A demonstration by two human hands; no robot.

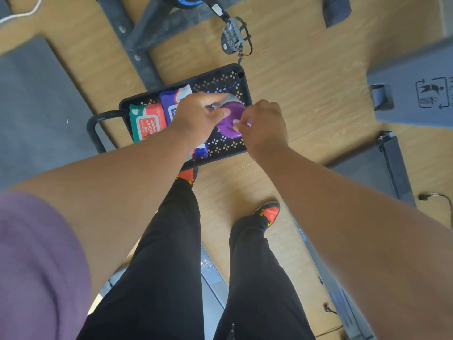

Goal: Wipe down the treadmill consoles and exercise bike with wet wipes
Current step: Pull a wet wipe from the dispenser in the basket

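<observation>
Wooden floor [306, 77] carries a black perforated cart tray [246, 94]. Lying in the tray: a red-and-green wipes pack [147, 122] at the left end, a blue-and-white wipes pack [172, 101] just beside it, and a purple-lidded canister [230, 121] toward the right. On the floor nearby: grey bin [411, 94], dark mat [36, 106], exercise bike frame [137, 42].

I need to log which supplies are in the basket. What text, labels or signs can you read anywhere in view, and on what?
"Wip": red and green wet-wipe pack, rest of the word hidden or blurred.
Blue and white wipe pack: print too blurred.
Grey bin: litter-disposal pictogram; letters beside it cut off.
Purple canister lid: no readable text.
</observation>
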